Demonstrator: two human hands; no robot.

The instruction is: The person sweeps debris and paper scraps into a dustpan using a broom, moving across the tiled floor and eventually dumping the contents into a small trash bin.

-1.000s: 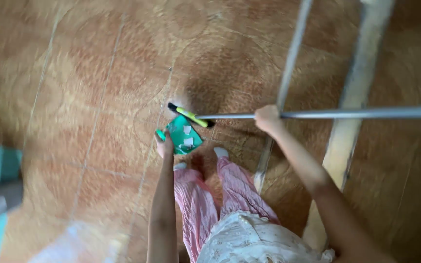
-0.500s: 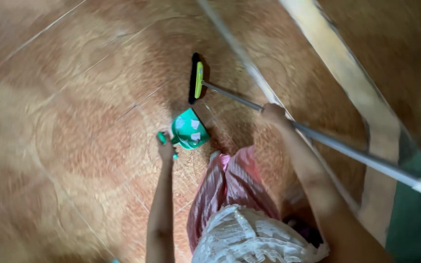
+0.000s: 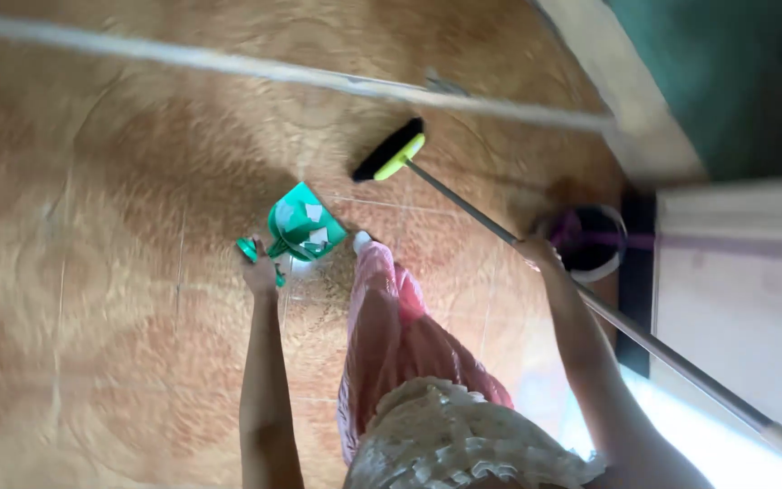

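One dustpan point(image 3: 305, 223), one broom point(image 3: 463, 206), two hands in play. Left hand point(image 3: 260, 272) is wrapped round the green dustpan's handle, pan held just above the floor point(image 3: 110, 272), mouth aimed up and right toward the broom head point(image 3: 390, 150). About three white paper scraps point(image 3: 315, 213) sit inside it. Right hand point(image 3: 540, 252) grips the metal broom pole mid-shaft; pole runs diagonally from lower right up to the yellow-and-black head at upper left. One dark bucket point(image 3: 595, 240) stands just beside the right hand.
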